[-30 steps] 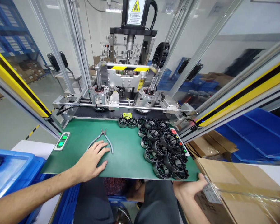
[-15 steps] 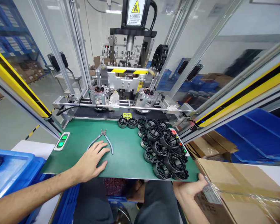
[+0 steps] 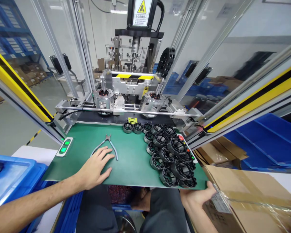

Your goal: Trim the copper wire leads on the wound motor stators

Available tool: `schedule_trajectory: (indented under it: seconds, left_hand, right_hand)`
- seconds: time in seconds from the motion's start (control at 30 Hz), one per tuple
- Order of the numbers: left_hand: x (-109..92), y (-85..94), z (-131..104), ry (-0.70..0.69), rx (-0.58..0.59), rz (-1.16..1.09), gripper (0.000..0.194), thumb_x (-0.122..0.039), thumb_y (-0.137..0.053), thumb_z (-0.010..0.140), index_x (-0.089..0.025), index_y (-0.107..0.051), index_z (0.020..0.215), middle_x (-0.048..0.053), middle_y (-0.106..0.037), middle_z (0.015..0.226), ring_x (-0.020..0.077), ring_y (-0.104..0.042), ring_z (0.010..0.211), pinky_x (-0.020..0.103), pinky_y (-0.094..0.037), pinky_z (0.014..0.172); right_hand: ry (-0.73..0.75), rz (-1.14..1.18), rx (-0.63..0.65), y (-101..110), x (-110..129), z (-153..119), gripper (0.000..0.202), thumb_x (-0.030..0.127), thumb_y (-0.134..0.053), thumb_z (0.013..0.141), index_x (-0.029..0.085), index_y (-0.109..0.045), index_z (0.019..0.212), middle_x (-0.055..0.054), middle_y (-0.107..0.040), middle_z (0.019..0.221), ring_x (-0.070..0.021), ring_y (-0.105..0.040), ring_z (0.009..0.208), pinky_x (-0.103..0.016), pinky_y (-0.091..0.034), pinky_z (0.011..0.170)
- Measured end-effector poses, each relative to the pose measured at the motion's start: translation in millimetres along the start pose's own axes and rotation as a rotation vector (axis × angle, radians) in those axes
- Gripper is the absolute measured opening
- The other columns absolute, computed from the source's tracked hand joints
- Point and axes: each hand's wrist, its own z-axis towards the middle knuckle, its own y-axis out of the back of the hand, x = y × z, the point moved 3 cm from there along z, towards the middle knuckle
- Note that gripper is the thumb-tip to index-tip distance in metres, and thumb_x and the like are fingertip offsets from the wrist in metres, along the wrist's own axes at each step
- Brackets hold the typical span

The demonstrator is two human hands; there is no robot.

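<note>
On the green worktop (image 3: 133,152), my left hand (image 3: 97,168) lies open, palm down and fingers spread. Its fingertips touch or nearly touch the blue handle of the diagonal cutters (image 3: 108,138), which lie with handles apart and jaws away from me. My right hand (image 3: 196,195) is at the worktop's front right corner, its thumb up beside the edge and its other fingers hidden beneath. Just behind it, black-and-metal stator cores (image 3: 168,177) stand in a stacked group, several of them; a short row of smaller-looking ones (image 3: 128,127) extends left along the back.
Behind the worktop stands a press with two metal fixtures (image 3: 103,100) holding copper-wound parts. Yellow guard strips (image 3: 21,84) flank both sides. Green-lit buttons (image 3: 64,147) sit at left. Blue bins (image 3: 12,181) are left; a taped cardboard box (image 3: 254,197) is right.
</note>
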Motion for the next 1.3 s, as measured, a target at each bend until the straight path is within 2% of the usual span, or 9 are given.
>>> schedule_trajectory:
  seconds: [0.13,0.37,0.57,0.9,1.03,1.3]
  left_hand:
    - [0,-0.6,0,0.001,0.019,0.004,0.044,-0.031,-0.064,0.109,-0.026,-0.062,0.153,0.012,-0.06,0.168,0.0385,-0.049,0.163,0.067,-0.051,0.132]
    - [1,-0.9,0,-0.004,0.018,0.004,0.043,-0.03,-0.064,0.11,-0.026,-0.061,0.153,0.013,-0.059,0.169,0.0388,-0.048,0.163,0.067,-0.051,0.132]
    - [1,-1.4,-1,-0.007,0.027,0.005,0.043,-0.031,-0.063,0.111,-0.026,-0.061,0.153,0.013,-0.059,0.169,0.0385,-0.048,0.163,0.068,-0.05,0.133]
    - [1,-1.9,0,-0.007,0.004,0.001,0.044,-0.03,-0.066,0.109,-0.025,-0.064,0.152,0.012,-0.061,0.168,0.0383,-0.05,0.162,0.066,-0.051,0.132]
    - [1,-1.3,0,-0.007,0.002,0.0,0.043,-0.031,-0.066,0.109,-0.025,-0.064,0.152,0.013,-0.062,0.167,0.0385,-0.05,0.162,0.067,-0.051,0.132]
    - [0,-0.6,0,-0.017,0.0,0.002,0.044,-0.029,-0.066,0.108,-0.025,-0.063,0.152,0.013,-0.061,0.167,0.0387,-0.05,0.161,0.068,-0.051,0.131]
  right_hand:
    - [-0.018,-0.011,0.011,1,-1,1,0.043,0.065,-0.068,0.055,0.033,-0.065,0.084,-0.007,-0.084,0.087,-0.0382,-0.083,0.094,-0.05,-0.068,0.056]
    - [0.025,-0.006,0.044,4,-3,4,0.044,0.066,-0.07,0.061,0.032,-0.069,0.088,-0.006,-0.084,0.087,-0.0355,-0.082,0.083,-0.05,-0.069,0.058]
    - [-0.012,0.032,-0.011,4,-4,7,0.044,0.062,-0.071,0.053,0.032,-0.066,0.084,-0.005,-0.084,0.086,-0.0355,-0.082,0.084,-0.048,-0.068,0.054]
    - [-0.022,0.003,0.002,4,-3,4,0.045,0.064,-0.072,0.055,0.032,-0.067,0.084,-0.008,-0.084,0.09,-0.037,-0.083,0.089,-0.049,-0.069,0.056]
    - [0.029,-0.004,0.03,2,-1,3,0.045,0.065,-0.072,0.058,0.031,-0.068,0.088,-0.008,-0.084,0.088,-0.0376,-0.083,0.091,-0.052,-0.071,0.061]
    - [0.001,0.006,-0.019,-3,1,-6,0.041,0.062,-0.072,0.055,0.032,-0.067,0.083,-0.009,-0.084,0.092,-0.0366,-0.083,0.091,-0.049,-0.069,0.058]
